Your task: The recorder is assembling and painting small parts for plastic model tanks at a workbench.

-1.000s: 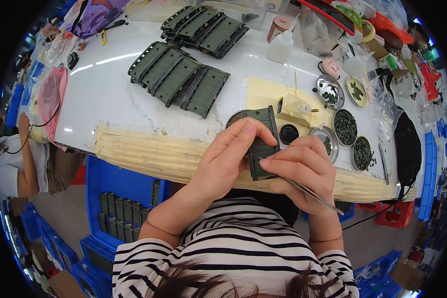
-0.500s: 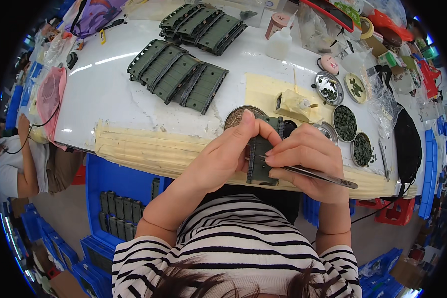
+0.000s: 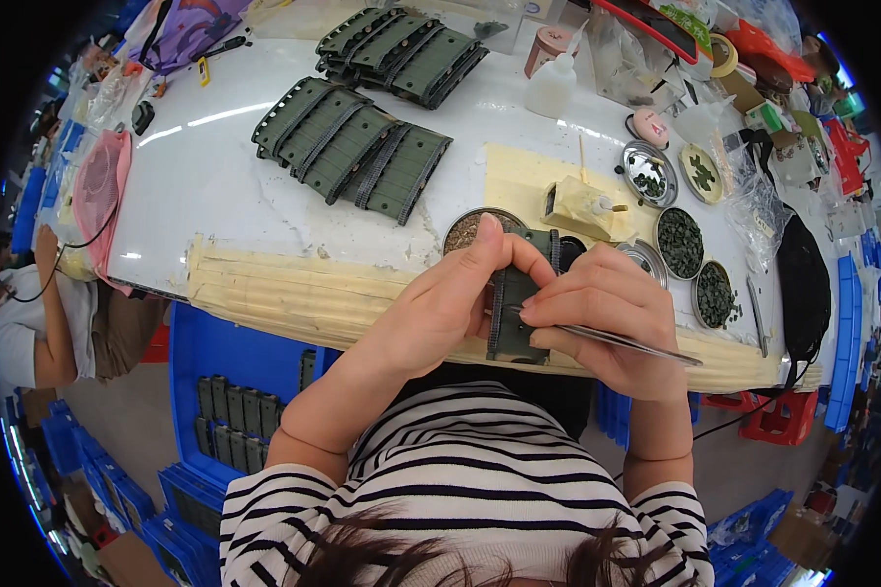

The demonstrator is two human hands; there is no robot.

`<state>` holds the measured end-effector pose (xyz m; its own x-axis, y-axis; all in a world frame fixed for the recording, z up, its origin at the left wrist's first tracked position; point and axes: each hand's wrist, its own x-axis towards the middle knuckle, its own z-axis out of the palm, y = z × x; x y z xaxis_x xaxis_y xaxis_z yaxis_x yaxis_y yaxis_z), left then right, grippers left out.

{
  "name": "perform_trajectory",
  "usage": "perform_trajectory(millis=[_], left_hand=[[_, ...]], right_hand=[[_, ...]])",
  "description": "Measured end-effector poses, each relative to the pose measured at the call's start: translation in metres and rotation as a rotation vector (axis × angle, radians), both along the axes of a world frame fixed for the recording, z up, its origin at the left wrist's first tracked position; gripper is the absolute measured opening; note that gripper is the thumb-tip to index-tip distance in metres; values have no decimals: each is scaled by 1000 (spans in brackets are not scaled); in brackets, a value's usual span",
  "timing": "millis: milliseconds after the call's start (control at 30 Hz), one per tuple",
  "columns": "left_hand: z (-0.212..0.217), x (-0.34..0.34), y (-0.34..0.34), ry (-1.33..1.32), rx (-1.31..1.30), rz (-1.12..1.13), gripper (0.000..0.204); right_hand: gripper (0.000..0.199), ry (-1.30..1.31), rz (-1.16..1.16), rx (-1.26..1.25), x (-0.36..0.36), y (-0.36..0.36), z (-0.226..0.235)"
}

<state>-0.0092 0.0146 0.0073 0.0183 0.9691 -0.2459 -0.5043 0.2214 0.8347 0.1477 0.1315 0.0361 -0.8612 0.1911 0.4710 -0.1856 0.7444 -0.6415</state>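
My left hand (image 3: 440,305) is closed on a dark green ribbed rectangular part (image 3: 513,328), held upright over the table's front edge. Its thumb and index finger arch around the upper end, and the other fingers are hidden behind. Metal tweezers (image 3: 646,345) lie in my right hand (image 3: 612,301), pinched between thumb and fingers. The tips of the tweezers reach the face of the green part, but whether they grip anything is too small to tell. Just behind my left hand stands a round tin (image 3: 480,223) of brown grains, partly covered by the fingers.
Two groups of similar green parts (image 3: 347,147) lie at the back left. To the right stand tins of small dark green pieces (image 3: 679,243), a taped yellowish block (image 3: 585,209) and a white squeeze bottle (image 3: 553,86). A blue bin (image 3: 191,342) sits below the table; a person (image 3: 44,323) sits far left.
The tweezers have rolled slightly in my right hand and now show their narrow edge. My left hand and the green part stay in place.
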Motion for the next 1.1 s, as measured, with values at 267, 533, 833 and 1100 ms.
perform_trajectory(millis=[267, 533, 833, 1100], left_hand=[[-2, 5, -4, -219, 116, 69, 37], [-14, 10, -8, -291, 137, 100, 28], [-8, 14, -8, -290, 143, 61, 32], [-8, 13, -7, -297, 141, 48, 33]], right_hand=[[19, 200, -128, -110, 6, 3, -5], [18, 202, -149, -47, 5, -6, -7], [21, 177, -135, -226, 10, -5, -7], [21, 164, -105, -166, 10, -4, -7]])
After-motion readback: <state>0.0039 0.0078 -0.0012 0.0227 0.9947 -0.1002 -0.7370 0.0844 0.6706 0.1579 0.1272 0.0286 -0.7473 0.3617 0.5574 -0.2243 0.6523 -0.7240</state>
